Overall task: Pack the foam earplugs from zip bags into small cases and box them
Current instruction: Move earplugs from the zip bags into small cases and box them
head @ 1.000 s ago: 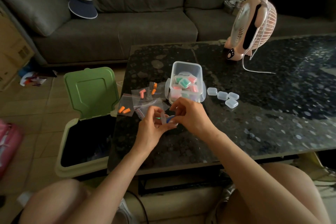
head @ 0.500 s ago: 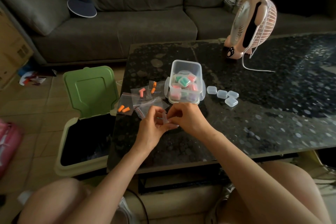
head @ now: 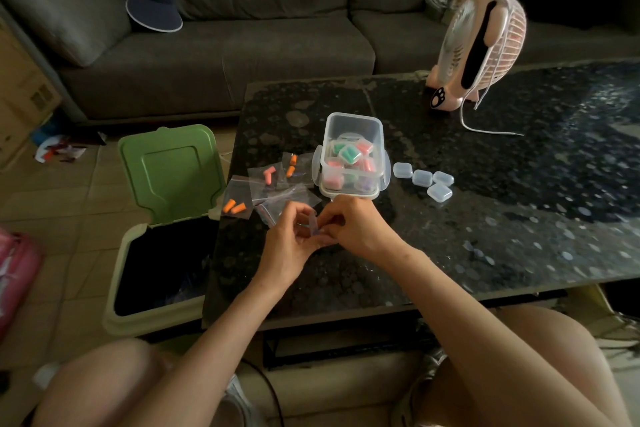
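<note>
Centre frame, over worktop (head: pixel 485 218): left hand (head: pixel 287 244) and right hand (head: pixel 355 225), fingers (head: pixel 299 211) curled, both pinch one small clear item (head: pixel 313 227); type indistinct.

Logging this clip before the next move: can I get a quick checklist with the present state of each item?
1. Small case pinched between left hand and right hand: ok.
2. Its lid snapped shut: cannot tell, fingers hide it.
3. Clear storage box open, with room on top: ok.
4. Spare empty cases right of the box: ok, four.
5. Zip bags with orange and pink earplugs left of the box: ok.
</note>
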`<state>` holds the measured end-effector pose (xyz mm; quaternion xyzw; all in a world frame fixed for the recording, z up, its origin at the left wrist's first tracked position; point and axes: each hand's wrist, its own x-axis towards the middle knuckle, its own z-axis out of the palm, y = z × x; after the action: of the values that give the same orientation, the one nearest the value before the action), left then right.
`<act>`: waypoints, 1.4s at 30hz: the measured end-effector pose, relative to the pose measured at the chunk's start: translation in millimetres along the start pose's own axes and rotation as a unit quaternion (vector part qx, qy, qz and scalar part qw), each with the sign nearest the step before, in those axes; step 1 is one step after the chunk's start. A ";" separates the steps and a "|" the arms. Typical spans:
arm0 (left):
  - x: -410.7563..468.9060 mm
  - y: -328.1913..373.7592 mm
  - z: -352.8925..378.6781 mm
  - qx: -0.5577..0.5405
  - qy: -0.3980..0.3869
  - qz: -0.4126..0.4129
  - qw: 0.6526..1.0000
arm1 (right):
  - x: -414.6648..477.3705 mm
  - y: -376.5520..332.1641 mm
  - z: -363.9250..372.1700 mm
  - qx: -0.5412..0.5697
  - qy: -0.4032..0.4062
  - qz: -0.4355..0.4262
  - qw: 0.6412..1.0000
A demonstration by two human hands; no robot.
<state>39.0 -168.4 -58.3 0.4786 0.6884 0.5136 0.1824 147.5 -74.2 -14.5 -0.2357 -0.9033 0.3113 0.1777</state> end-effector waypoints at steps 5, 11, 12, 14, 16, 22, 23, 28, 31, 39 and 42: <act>-0.6 3.9 0.1 0.002 -0.004 -0.006 1.000 | 0.9 1.8 1.1 -0.015 -0.001 -0.001 1.000; -0.9 3.5 -0.8 0.012 -0.002 -0.003 1.000 | -0.7 0.5 1.0 -0.014 0.005 -0.004 1.000; -0.8 2.9 -0.9 0.012 -0.002 -0.004 1.000 | -0.8 0.4 0.9 -0.014 0.007 -0.006 1.000; -0.9 2.6 -0.6 0.010 -0.001 -0.003 1.000 | -1.0 0.6 0.9 -0.014 0.008 -0.008 1.000; -1.1 2.7 0.2 0.009 -0.003 0.000 1.000 | -1.1 0.8 0.8 -0.013 0.005 -0.006 1.000; 0.1 2.6 -0.7 -0.019 0.005 -0.015 1.000 | 0.1 2.2 1.7 0.042 0.025 0.020 0.999; 0.2 2.8 -1.3 -0.025 0.011 -0.015 1.000 | 0.6 2.2 1.4 0.063 0.039 0.031 0.997; 1.0 0.1 -2.1 -0.009 0.033 0.003 0.999 | 2.6 2.1 -3.0 0.102 0.100 0.105 0.984; 1.8 -2.1 -2.4 0.006 0.042 0.010 0.999 | 3.9 1.9 -3.7 0.196 0.005 0.216 0.956; 0.7 1.6 -2.1 0.028 0.025 0.022 0.999 | 2.5 1.5 -1.8 0.244 -0.034 0.206 0.947; -0.6 5.6 -2.8 -0.004 0.054 0.011 0.998 | 1.9 2.4 -4.2 0.303 0.005 0.208 0.930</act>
<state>39.8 -170.3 -52.4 0.4570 0.6901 0.5430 0.1413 148.7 -69.5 -12.6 -0.3549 -0.6956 0.5993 0.1761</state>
